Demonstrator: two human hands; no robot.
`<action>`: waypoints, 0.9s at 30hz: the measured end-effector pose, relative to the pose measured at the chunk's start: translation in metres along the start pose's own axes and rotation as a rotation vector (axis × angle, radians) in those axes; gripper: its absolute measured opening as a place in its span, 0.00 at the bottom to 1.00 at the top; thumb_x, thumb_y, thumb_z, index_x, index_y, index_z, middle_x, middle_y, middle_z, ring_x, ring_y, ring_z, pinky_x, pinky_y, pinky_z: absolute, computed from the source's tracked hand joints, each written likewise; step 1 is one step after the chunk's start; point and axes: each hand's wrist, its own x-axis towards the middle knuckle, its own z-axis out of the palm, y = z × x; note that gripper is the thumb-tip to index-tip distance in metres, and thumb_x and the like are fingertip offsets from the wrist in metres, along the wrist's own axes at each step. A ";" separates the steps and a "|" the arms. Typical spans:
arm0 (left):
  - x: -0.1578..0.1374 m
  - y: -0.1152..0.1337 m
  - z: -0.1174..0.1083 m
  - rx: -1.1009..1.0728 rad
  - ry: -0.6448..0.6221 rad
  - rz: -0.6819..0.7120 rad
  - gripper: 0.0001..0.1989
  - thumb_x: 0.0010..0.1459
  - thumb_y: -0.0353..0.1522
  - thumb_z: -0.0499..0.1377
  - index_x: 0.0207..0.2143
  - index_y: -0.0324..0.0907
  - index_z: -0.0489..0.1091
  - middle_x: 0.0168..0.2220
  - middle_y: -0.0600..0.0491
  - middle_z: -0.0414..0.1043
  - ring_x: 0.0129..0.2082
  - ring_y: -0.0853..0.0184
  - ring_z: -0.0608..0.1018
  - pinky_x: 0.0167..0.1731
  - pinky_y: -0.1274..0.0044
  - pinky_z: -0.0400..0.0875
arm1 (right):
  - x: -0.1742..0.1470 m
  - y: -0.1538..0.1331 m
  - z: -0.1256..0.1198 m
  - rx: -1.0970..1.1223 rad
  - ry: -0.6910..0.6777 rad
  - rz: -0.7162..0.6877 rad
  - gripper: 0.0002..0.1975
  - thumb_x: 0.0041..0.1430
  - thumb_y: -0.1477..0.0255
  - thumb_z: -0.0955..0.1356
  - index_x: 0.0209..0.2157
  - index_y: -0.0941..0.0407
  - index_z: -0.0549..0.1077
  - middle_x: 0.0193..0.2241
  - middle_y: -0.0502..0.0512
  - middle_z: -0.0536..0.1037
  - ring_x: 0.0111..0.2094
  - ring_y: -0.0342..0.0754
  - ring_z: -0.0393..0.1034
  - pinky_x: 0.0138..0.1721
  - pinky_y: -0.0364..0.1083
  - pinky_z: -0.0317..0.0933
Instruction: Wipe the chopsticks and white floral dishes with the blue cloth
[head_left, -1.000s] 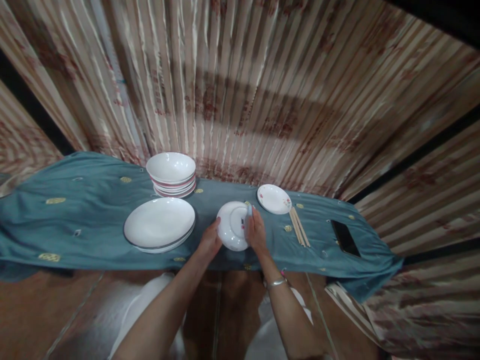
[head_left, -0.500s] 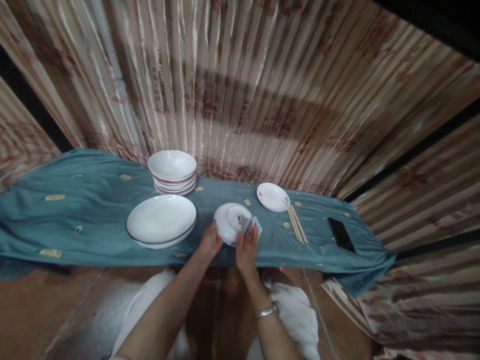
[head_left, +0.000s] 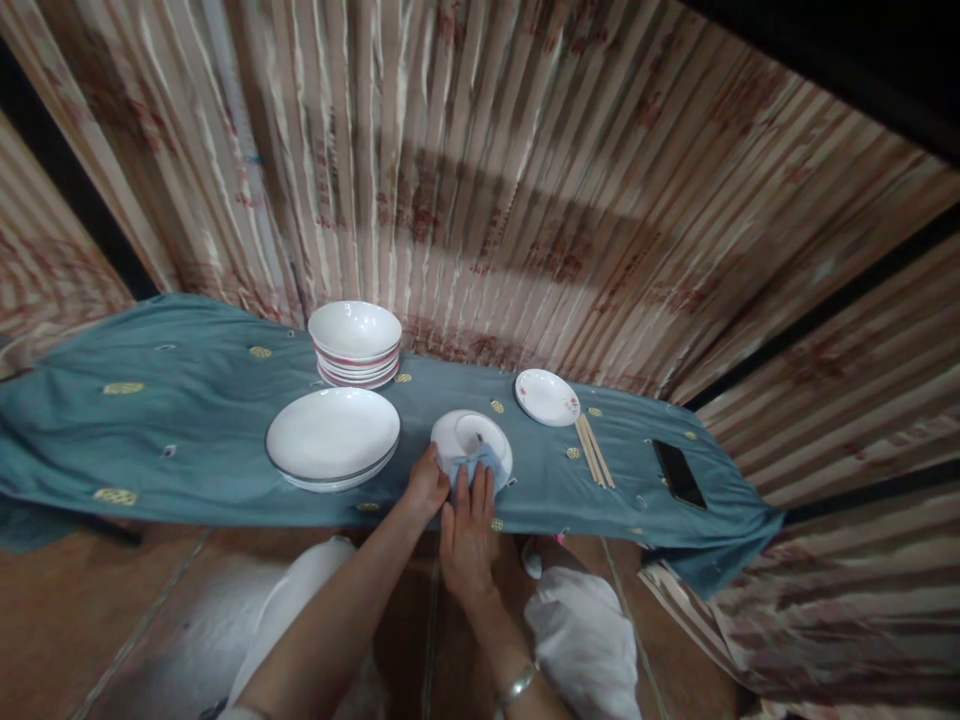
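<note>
A small white plate point(head_left: 448, 430) is upside down near the front edge of the cloth-covered table, its foot ring facing up. My left hand point(head_left: 428, 482) grips its left rim between thumb and fingers. Over the plate's underside lies a light blue cloth point(head_left: 484, 462), pressed down by the fingers of my right hand point(head_left: 469, 525). Part of the plate is hidden under the cloth and fingers. A silver bangle circles my right wrist.
Left of my hands are large oval plates point(head_left: 334, 435), with a stack of bowls and plates point(head_left: 355, 340) behind. On the right lie a small flowered plate point(head_left: 547, 397), wooden chopsticks point(head_left: 595, 452) and a black phone point(head_left: 679, 473). A pleated curtain point(head_left: 480, 180) hangs behind the table.
My right hand has slid the cloth from the plate's right side leftward and toward me across its underside. My left hand keeps its hold on the rim. The view has shifted slightly.
</note>
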 end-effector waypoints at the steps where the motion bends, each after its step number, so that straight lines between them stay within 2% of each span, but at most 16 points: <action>1: -0.001 0.000 0.001 0.000 0.015 -0.002 0.17 0.62 0.29 0.51 0.50 0.32 0.69 0.37 0.44 0.79 0.35 0.62 0.80 0.39 0.75 0.74 | -0.001 -0.001 -0.001 -0.004 -0.013 -0.023 0.28 0.66 0.70 0.53 0.66 0.59 0.47 0.67 0.65 0.43 0.68 0.59 0.30 0.60 0.66 0.47; 7: -0.007 0.004 0.005 -0.011 0.072 -0.013 0.15 0.63 0.33 0.50 0.45 0.32 0.71 0.30 0.46 0.78 0.29 0.64 0.80 0.32 0.76 0.76 | 0.011 0.007 -0.014 -0.028 -0.123 -0.153 0.29 0.60 0.79 0.56 0.63 0.60 0.55 0.66 0.61 0.52 0.67 0.56 0.37 0.61 0.63 0.45; 14: -0.004 0.003 0.001 -0.034 0.105 -0.002 0.18 0.65 0.37 0.46 0.39 0.36 0.72 0.27 0.48 0.76 0.32 0.66 0.80 0.35 0.78 0.74 | 0.059 0.015 -0.037 -0.005 -0.331 -0.383 0.25 0.58 0.78 0.60 0.58 0.55 0.65 0.62 0.56 0.61 0.65 0.52 0.46 0.64 0.59 0.42; 18: -0.001 0.002 -0.004 -0.038 0.106 0.001 0.17 0.65 0.37 0.46 0.39 0.37 0.72 0.34 0.46 0.77 0.38 0.66 0.79 0.39 0.79 0.73 | 0.082 0.017 -0.034 -0.031 -0.405 -0.434 0.25 0.60 0.77 0.60 0.59 0.53 0.64 0.62 0.55 0.61 0.65 0.53 0.46 0.63 0.60 0.43; 22: -0.002 0.003 -0.005 -0.037 0.067 -0.028 0.19 0.65 0.38 0.45 0.42 0.38 0.72 0.42 0.44 0.76 0.45 0.64 0.77 0.44 0.77 0.71 | 0.098 0.020 -0.023 -0.058 -0.375 -0.436 0.24 0.62 0.75 0.60 0.60 0.53 0.63 0.62 0.57 0.61 0.65 0.53 0.48 0.62 0.59 0.48; 27: -0.006 0.006 -0.002 -0.036 -0.007 -0.087 0.22 0.66 0.39 0.41 0.48 0.40 0.69 0.47 0.45 0.74 0.50 0.64 0.75 0.47 0.74 0.70 | 0.117 0.023 -0.013 -0.086 -0.360 -0.379 0.21 0.65 0.71 0.58 0.59 0.52 0.64 0.61 0.57 0.63 0.63 0.55 0.51 0.59 0.60 0.51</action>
